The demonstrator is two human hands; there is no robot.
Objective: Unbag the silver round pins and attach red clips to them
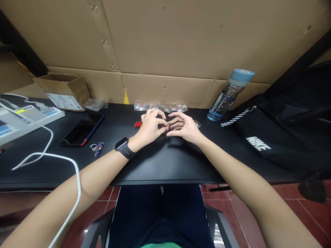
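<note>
The only writing which I can read surely is the brand NIKE, in white letters (pixel 258 143) on the black bag (pixel 281 120) at the right side of the table (pixel 160 165); a strap with black and white stripes (pixel 239 116) hangs from its zipper. The bottle (pixel 227 96) beside the bag has a blue lid and white marks, too small for reading. At the left, the cardboard box (pixel 77 91) carries a white label (pixel 63 101), whose print is also not legible. Between the two hands, above the middle of the table, is a small thin piece (pixel 168 127). The left hand (pixel 151 128) pinches it with thumb and forefinger; the right hand (pixel 186 128) is curved around its other side, and I cannot tell if it grips. The left hand partly hides a red item (pixel 138 124), and the clear packets (pixel 160 107) lie just behind the hands. A phone (pixel 84 130) and a small keychain (pixel 99 149) lie to the left, while a white cable (pixel 77 175) crosses in front of the left forearm.
</note>
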